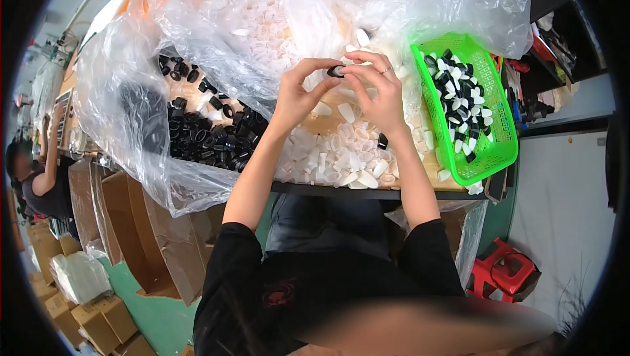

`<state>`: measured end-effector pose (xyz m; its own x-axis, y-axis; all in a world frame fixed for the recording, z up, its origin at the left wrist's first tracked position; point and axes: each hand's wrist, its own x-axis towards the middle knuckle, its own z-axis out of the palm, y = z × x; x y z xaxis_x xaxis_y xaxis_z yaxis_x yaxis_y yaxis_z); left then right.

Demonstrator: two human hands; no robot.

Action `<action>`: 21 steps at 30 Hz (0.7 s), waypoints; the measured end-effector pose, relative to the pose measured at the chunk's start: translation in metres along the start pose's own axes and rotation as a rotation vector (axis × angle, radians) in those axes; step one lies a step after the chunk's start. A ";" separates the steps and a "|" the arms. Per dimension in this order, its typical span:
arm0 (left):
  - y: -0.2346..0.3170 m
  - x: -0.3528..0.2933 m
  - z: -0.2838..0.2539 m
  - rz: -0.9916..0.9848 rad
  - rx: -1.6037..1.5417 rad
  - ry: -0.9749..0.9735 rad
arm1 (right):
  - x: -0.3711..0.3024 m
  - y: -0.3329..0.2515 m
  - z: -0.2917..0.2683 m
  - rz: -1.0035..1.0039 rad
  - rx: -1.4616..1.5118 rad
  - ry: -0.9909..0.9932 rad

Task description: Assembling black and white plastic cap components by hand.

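Note:
My left hand (pixel 299 92) and my right hand (pixel 380 90) meet above the middle of the table. Between their fingertips they pinch a small black plastic piece (pixel 336 71), with something pale showing at its top. Just beneath lie many translucent white oval caps (pixel 341 156), loosely heaped toward the near edge. Black ring-shaped plastic parts (pixel 213 134) are piled to the left of my left forearm. On the right, a bright green plastic basket (pixel 484 173) holds many small black-and-white assembled pieces (pixel 461 97).
Clear plastic sheeting (pixel 197 34) drapes over the far and left parts of the table, around the parts. A red stool (pixel 508 267) stands on the floor at right. Open cardboard boxes (pixel 134 225) are below left. Another person (pixel 46 188) works at the far left.

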<state>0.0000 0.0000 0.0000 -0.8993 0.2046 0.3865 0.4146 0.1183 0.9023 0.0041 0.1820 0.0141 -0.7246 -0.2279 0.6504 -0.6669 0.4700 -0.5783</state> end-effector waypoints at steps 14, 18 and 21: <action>-0.006 0.004 -0.006 0.033 0.010 0.133 | 0.004 0.006 -0.046 0.460 0.365 -0.449; -0.009 0.006 -0.008 0.075 0.072 0.185 | -0.004 0.013 -0.037 0.529 0.057 -0.859; -0.010 0.006 -0.006 0.058 0.033 0.195 | -0.020 0.014 -0.025 0.169 -0.282 -0.661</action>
<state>-0.0106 -0.0059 -0.0056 -0.8822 0.0205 0.4705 0.4683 0.1442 0.8717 0.0130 0.2141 0.0051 -0.8265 -0.5573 0.0798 -0.5312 0.7251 -0.4383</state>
